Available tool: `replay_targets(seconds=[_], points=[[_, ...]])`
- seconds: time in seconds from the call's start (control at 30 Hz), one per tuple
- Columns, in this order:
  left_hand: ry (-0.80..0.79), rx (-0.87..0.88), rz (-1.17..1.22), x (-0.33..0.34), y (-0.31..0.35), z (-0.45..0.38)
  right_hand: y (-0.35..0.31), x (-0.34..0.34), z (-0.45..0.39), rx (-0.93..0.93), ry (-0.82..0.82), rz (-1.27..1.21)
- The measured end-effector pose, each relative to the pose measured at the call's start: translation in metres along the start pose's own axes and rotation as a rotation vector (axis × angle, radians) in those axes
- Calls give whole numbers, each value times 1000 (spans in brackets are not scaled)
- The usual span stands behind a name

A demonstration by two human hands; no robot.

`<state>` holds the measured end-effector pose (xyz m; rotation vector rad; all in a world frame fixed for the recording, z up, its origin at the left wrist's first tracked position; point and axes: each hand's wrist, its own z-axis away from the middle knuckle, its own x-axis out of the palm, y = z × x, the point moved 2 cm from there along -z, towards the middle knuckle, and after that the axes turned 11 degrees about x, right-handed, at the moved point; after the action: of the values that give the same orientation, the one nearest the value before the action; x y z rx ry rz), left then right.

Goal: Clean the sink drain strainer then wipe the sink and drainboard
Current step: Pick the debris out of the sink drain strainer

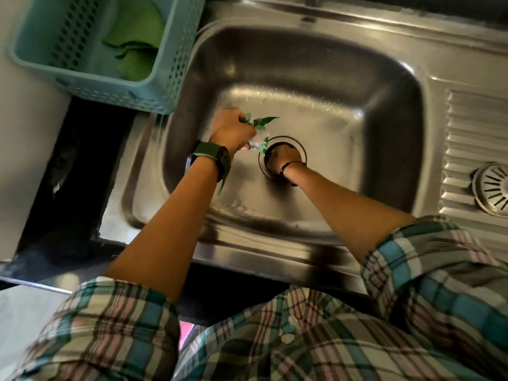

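Head view: strainer [493,189] flat on drainboard [472,127], slotted face up

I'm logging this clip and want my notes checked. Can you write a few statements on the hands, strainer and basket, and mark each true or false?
1. The left hand grips leaves and scraps. True.
2. The strainer sits in the drain. False: it lies on the drainboard, at right.
3. The right hand reaches into the drain. True.
4. The basket holds plates. False: it holds something green.
5. The watch is on the right wrist. False: it is on the left.
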<state>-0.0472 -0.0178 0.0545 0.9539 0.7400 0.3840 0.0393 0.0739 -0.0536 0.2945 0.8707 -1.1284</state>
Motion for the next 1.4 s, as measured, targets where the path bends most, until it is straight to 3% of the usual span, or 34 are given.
replay_targets(seconds=[0.27,0.6,0.67,0.77,0.83,0.9,0.97,1.27,1.33,1.4], points=[[42,-31,4,-4,-8,-5,-10,17,-4,83,52,-14],[0,-23,-13,8,-1,-7,1,13,6,120,-2,24],[1,-35,3,7,-1,-6,9,-7,8,160,-81,-147],[21,-69,36,8,-3,-7,14,-55,19,287,-239,-823],[34,-78,45,12,-2,-8,13,-84,29,201,-211,-1129],[46,-72,22,16,0,-9,4,-103,42,42,-190,-1143],[21,-65,33,20,2,-12,-4,-107,51,-26,-138,-975],[-103,-35,352,25,9,-3,-14,-97,49,-46,-118,-687],[-102,-10,380,24,8,-3,-14,-97,48,-34,-180,-791],[-57,10,399,21,9,-4,-8,-96,45,-1,-332,-1107]])
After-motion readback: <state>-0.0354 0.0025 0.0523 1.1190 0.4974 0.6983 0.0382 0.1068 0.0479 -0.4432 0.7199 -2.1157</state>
